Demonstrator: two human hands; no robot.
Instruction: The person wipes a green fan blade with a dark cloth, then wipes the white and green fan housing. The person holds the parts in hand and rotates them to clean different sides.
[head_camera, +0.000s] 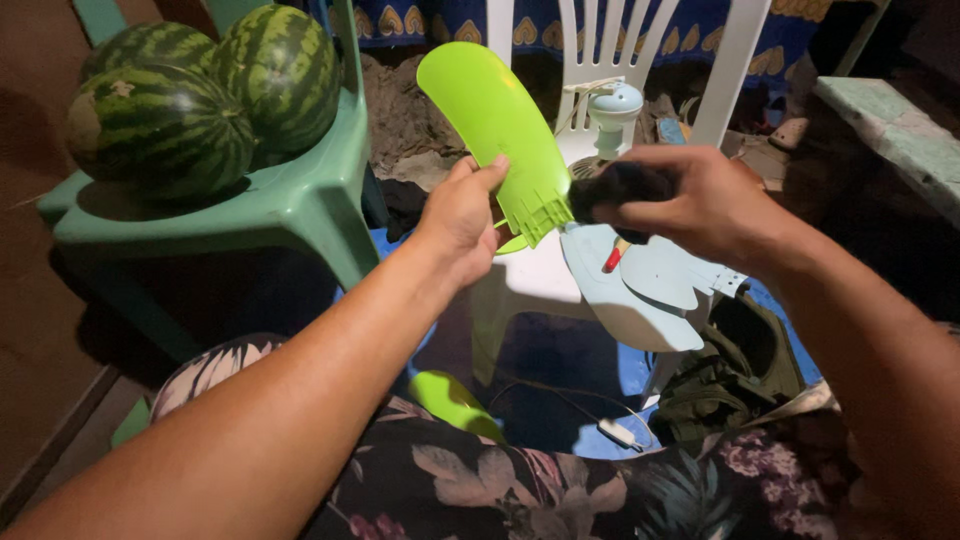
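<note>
— In the left hand (462, 215), what is held, and how?

— A bright green, smooth plastic fan blade (497, 130) is gripped near its ribbed root, the thumb laid flat across its face and the fingers curled behind. The blade is held upright, tilted slightly left, its rounded tip raised before the white plastic slatted chair (590, 60).

— And the right hand (700, 205)?

— It is closed around a dark, soft-looking wad, probably a cloth (615, 190), which is pressed against the blade's lower right edge. A wiping step appears to be in hand; whether the surface is already clean cannot be told.

— What would the next move call for?

— It is judged that a firm hold at the root would be needed while the cloth is drawn along the curved face, since thin plastic of that shape is likely to flex under pressure.

— What lies just beyond the hands?

— On the chair seat, pale blue plastic fan blades (650, 285) are laid flat, with a small red-handled tool (612, 258) touching them. Behind, a pale blue rounded motor housing (613, 112) is set upright. A second green blade (450, 400) is partly seen below, beside a floral-patterned lap (480, 480).

— Farther out?

— At the left, three striped, glossy watermelons (190, 95) are stacked on a mint-green plastic chair (290, 200).
</note>
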